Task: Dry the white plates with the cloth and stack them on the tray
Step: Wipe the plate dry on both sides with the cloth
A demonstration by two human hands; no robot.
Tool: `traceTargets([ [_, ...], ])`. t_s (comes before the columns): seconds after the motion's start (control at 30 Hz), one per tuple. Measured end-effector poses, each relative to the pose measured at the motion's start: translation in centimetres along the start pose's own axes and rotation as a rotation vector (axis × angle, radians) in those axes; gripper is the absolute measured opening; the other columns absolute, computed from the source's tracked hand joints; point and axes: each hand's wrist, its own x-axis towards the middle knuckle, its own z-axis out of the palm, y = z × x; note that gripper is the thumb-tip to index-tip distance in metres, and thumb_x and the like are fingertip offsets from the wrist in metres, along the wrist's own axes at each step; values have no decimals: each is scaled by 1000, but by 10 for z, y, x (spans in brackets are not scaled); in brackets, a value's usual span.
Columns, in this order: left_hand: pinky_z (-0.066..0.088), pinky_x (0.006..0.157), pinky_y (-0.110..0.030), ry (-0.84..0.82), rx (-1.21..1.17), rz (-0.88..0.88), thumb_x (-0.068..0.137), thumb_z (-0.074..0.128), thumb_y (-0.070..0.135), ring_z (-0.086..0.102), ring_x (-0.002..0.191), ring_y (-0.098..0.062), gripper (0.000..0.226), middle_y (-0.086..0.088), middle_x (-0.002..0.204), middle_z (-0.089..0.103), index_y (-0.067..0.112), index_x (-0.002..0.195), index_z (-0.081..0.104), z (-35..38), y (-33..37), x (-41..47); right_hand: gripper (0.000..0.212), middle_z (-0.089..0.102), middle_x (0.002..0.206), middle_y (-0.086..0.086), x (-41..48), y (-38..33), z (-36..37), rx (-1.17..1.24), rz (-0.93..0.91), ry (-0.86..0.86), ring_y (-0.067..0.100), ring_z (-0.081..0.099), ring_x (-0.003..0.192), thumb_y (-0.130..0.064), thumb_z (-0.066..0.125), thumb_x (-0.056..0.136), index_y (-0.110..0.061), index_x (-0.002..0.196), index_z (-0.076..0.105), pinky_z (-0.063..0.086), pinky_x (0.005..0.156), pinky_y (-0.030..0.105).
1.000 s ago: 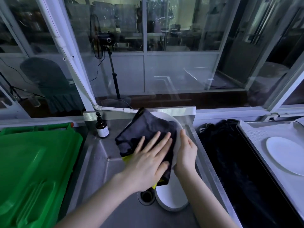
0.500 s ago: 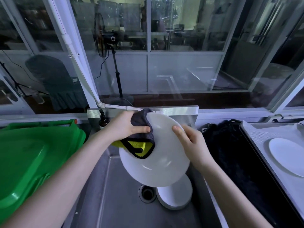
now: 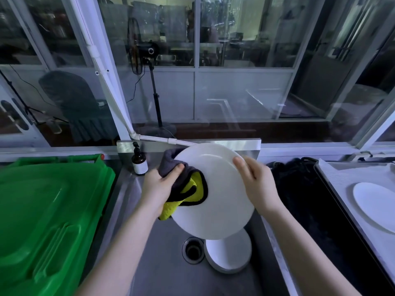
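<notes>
stainless sink (image 3: 162, 268) is shown under a glazed wall. 1 white plate (image 3: 218, 201) is held tilted over it, face toward the camera. its 9 o'clock edge is wrapped in the cloth (image 3: 186, 184), which is clamped by the left hand (image 3: 160, 189); its 3 o'clock rim is pinched by the right hand (image 3: 256, 184). the tray (image 3: 342, 182), bearing a 2nd plate (image 3: 376, 206), lies at 3 o'clock, nearer the right hand, and is cut off. the plate's back is hidden; the sink stack (image 3: 228, 255) is partly covered, its count unclear.

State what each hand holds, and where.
Left hand grips the bunched cloth against the plate; right hand holds that plate by its right rim.
</notes>
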Motion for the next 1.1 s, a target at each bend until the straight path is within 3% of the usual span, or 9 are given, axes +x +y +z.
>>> traceTargets([
  [0.1, 51, 66, -17, -13, 84, 36, 80, 78, 36, 71, 79, -5, 14, 12, 77, 75, 23, 79, 75, -3, -5, 3, 40, 44, 57, -11, -9, 9, 4, 97, 102, 48, 5, 37, 57, -26, 52, 103, -9, 67, 48, 31, 55, 24],
  [0.17, 46, 63, -9, -168, 325, 115, 77, 82, 36, 67, 75, 4, 15, 18, 76, 74, 24, 81, 72, -13, 1, 14, 43, 38, 54, -12, -8, 6, 0, 45, 57, -38, 3, 33, 54, -24, 53, 103, -11, 64, 39, 27, 53, 22],
  [0.33, 52, 91, -41, -410, 552, 100, 71, 86, 41, 70, 95, -21, 39, -3, 93, 77, 11, 94, 74, -23, 12, 25, 42, 36, 55, -8, 12, -17, -10, -165, -96, -231, 6, 37, 50, -25, 54, 102, -17, 64, 39, 28, 51, 20],
  [0.53, 54, 85, -36, -482, 561, 249, 53, 75, 63, 70, 88, -9, 38, 13, 86, 75, 43, 85, 72, -15, 20, 21, 33, 62, 74, 13, 11, -20, 7, -339, -304, -410, 26, 54, 69, -24, 53, 103, 2, 86, 63, 36, 64, 26],
  [0.67, 57, 77, -29, -186, 94, 60, 65, 82, 44, 73, 82, -12, 26, 5, 82, 77, 30, 85, 76, -13, 8, 15, 43, 44, 58, 2, 18, -16, 0, -202, -153, -222, 12, 37, 55, -29, 52, 103, 0, 72, 50, 29, 55, 27],
  [0.77, 58, 76, -37, 113, -309, -271, 78, 80, 38, 73, 81, -23, 29, -5, 82, 76, 14, 93, 73, 10, -10, 0, 45, 40, 55, -6, 10, -11, 18, 41, 33, 158, 5, 33, 55, -30, 50, 104, -13, 63, 42, 27, 53, 22],
  [0.87, 55, 72, -31, 271, -394, -436, 82, 75, 44, 71, 81, -21, 37, -4, 89, 74, 13, 100, 69, 29, -22, -11, 39, 51, 57, -20, -11, -8, 48, 240, 208, 396, 1, 42, 55, -33, 46, 105, -31, 66, 45, 34, 53, 15],
  [1.03, 57, 84, -42, 215, -201, -221, 76, 79, 44, 72, 87, -23, 24, 1, 84, 76, 22, 84, 72, -3, -14, -4, 9, 70, 73, -14, -6, 6, 12, 374, 149, -83, 1, 64, 66, -35, 59, 98, -31, 90, 63, 47, 58, 14],
  [1.1, 56, 79, -36, 112, -47, -22, 67, 78, 46, 72, 83, -12, 21, 8, 80, 76, 29, 79, 74, -13, -2, -2, 21, 75, 87, -7, 14, -2, -3, 297, 128, -245, 10, 72, 82, -44, 65, 90, -26, 101, 67, 55, 70, 23],
])
